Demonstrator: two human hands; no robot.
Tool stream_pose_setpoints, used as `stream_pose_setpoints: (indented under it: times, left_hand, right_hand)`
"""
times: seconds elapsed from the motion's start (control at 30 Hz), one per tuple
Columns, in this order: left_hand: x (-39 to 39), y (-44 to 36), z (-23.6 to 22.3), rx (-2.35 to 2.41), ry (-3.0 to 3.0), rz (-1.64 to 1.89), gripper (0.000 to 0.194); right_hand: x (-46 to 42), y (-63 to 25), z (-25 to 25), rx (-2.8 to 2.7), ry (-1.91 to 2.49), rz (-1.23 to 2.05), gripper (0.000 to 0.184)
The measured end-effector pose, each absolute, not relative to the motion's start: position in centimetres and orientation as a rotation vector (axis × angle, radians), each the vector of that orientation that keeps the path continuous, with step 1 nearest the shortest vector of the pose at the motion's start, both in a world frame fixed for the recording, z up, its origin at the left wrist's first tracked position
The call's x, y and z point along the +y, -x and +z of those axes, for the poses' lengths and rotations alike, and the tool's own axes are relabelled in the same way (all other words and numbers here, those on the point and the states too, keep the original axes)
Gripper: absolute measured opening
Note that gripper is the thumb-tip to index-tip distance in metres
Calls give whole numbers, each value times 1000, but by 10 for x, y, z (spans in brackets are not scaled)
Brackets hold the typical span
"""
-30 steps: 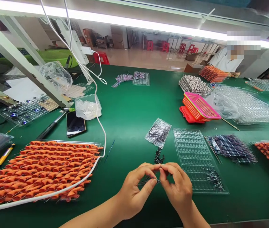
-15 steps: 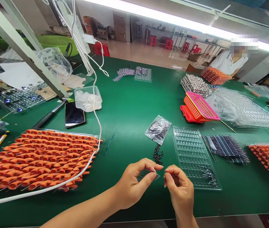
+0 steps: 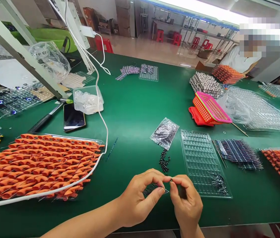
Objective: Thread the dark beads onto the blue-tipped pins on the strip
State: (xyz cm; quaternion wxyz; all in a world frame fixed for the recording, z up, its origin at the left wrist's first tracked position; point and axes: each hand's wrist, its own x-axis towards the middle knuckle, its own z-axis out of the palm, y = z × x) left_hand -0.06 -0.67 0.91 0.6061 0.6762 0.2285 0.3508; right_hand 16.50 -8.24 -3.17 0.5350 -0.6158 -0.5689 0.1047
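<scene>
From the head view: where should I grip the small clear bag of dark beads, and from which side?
Pinch the bag of beads by its flat near-left corner, coming from the person's side. It lies flat and tilted on the green table, and the loose beads sit near its lower end.

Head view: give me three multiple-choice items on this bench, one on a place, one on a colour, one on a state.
1. Where is the small pile of black beads?
A. inside the pink basket
B. on the green table, just beyond the hands
C. on the phone

2. What colour is the upper basket?
A. pink
B. blue
C. white

3. How are the left hand and right hand?
A. flat on the table
B. far apart
C. fingertips pinched together on a small part

Answers: 1 B, the beads lie on the table beside the clear bag. 2 A, its mesh is pink. 3 C, the thumbs and forefingers meet.
</scene>
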Motion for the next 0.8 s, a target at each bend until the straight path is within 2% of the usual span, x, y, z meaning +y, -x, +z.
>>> stream_pose_setpoints:
  times: [0.37,0.57,0.8]
  left_hand:
    - [-5,1,8,570,-1561,790,5]
    - [-3,1,9,590,-1478,739,8]
    - [3,-1,7,686,-1152,581,21]
  right_hand:
    - [-79,-162,-30,-1498,1389,2,30]
    - [-81,-162,-33,-1502,1397,-29,34]
    - [-75,-160,-32,-1543,1395,-76,32]
